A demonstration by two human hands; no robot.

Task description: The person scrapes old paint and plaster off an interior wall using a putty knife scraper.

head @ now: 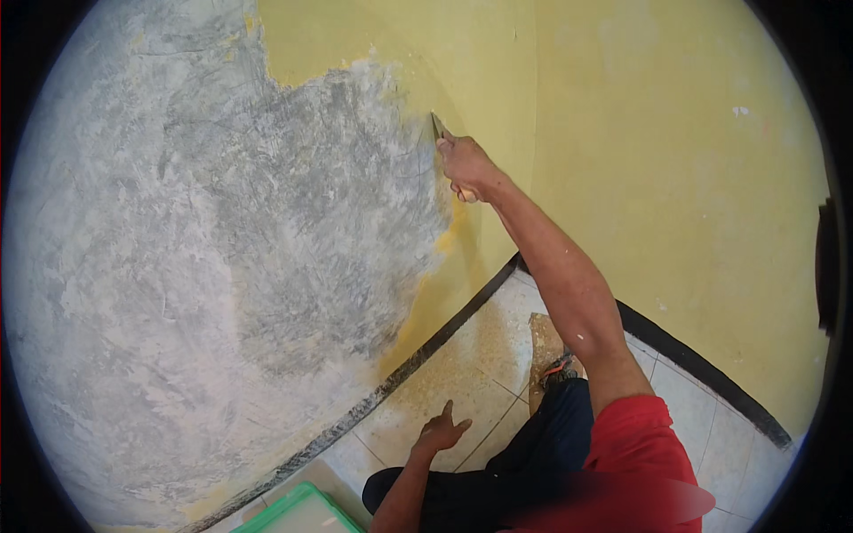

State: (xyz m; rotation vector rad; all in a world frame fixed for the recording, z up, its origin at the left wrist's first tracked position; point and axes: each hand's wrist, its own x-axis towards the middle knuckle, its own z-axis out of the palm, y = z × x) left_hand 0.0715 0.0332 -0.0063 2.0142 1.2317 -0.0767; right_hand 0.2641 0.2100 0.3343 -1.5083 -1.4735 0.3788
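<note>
My right hand point(464, 166) grips a scraper point(437, 125), its thin blade pointing up and touching the wall where the paint ends. Most of the scraper's handle is hidden inside my fist. Yellow paint point(393, 30) covers the wall above and to the right of the blade. To its left spreads a broad grey and white bare patch point(286, 220) with a ragged border. Low over the tiled floor, my left hand point(443, 428) holds nothing, with its fingers apart.
A green-rimmed plastic container point(306, 492) stands at the bottom, close to the wall. Black skirting point(440, 341) runs along the wall's foot and meets a second yellow wall point(666, 180) at the corner. Yellowish dust lies on the floor tiles point(460, 373). A board point(543, 333) lies by my foot.
</note>
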